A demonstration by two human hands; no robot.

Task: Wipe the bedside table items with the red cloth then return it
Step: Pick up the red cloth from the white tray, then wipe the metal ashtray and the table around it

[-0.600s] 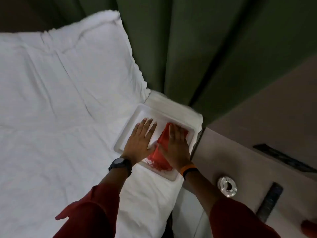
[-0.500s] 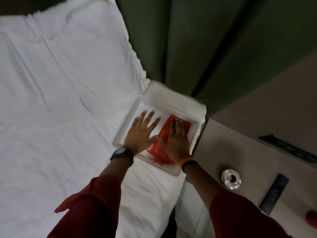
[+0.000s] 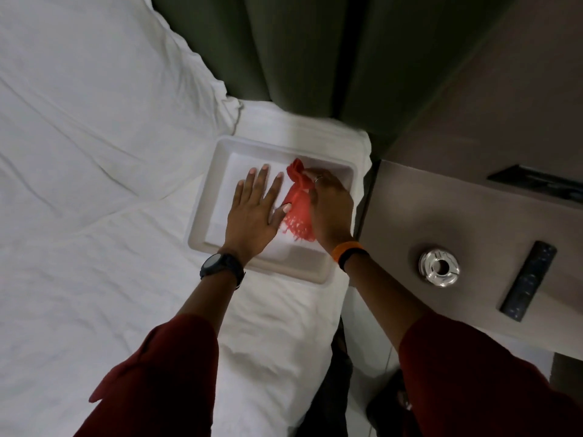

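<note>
The red cloth [image 3: 298, 203], fringed at its near end, lies in a white tray [image 3: 206, 216] on the bed's right edge. My right hand [image 3: 331, 206] pinches the cloth along its right side, bunching its far end upward. My left hand [image 3: 255, 209] lies flat with fingers spread on the tray's white liner, its thumb touching the cloth's left edge. On the brown bedside table [image 3: 473, 216] to the right stand a shiny metal ashtray [image 3: 439, 269] and a dark remote control [image 3: 528, 280].
The white bed [image 3: 94, 184] fills the left, with a pillow at the far end. Green curtains [image 3: 284, 52] hang behind the tray. A dark slot or handle [image 3: 536, 181] sits at the table's far right. A narrow gap separates bed and table.
My right hand went from pressing flat on the cloth to gripping it, and the cloth's far end has bunched up. The camera view shifted slightly; my left hand stays flat.
</note>
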